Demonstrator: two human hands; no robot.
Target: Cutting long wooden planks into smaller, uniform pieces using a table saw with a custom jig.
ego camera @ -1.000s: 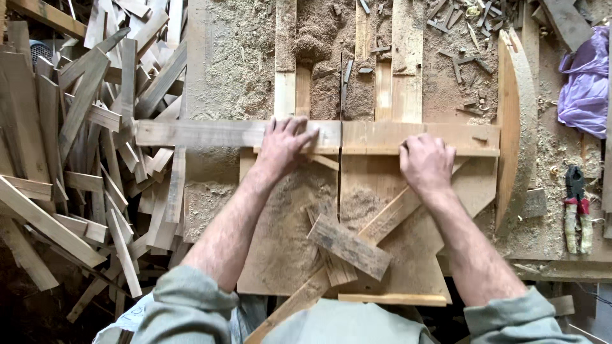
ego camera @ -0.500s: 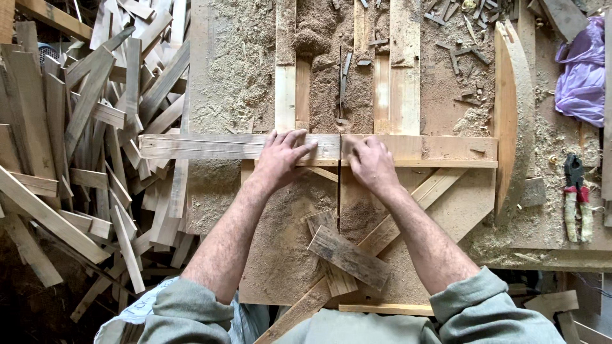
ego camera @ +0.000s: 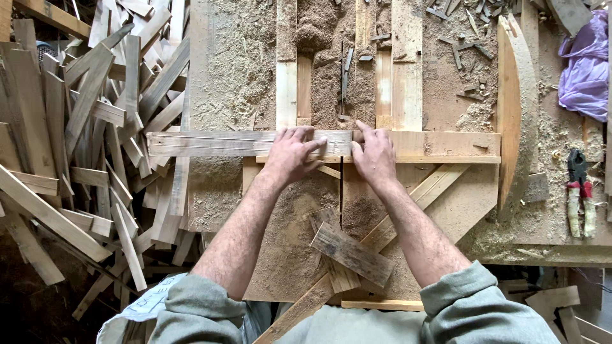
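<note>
Both hands are lying flat on a long grey wooden slat (ego camera: 248,143) that is stretching across the sawdust-covered workbench (ego camera: 236,70). The left hand (ego camera: 294,155) is pressing down on the right end of the slat, fingers spread slightly and extended toward twelve o'clock, palm down, not curled around anything. The right hand (ego camera: 375,156) is sitting just beside it at three o'clock, fingers likewise stretched forward and close together, its fingertips touching the spot where the grey slat is meeting a paler wooden board (ego camera: 440,145); it is gripping nothing either (whether the thumb is hooking under an edge, I cannot tell).

The slat is lying crosswise, running out toward nine o'clock from the hands, with its far end reaching the heap of scrap wood strips (ego camera: 83,153) piled off the bench edge. The paler board is continuing the same line toward three o'clock, ending against a curved wooden piece (ego camera: 513,114) standing on edge.

At six o'clock from the hands, a short dark wood block (ego camera: 352,253) is lying tilted over a diagonal batten (ego camera: 421,197). Farther out at three o'clock, red-handled pliers (ego camera: 579,194) are resting in the sawdust, and a purple cloth (ego camera: 586,70) is bunching at about two o'clock.
</note>
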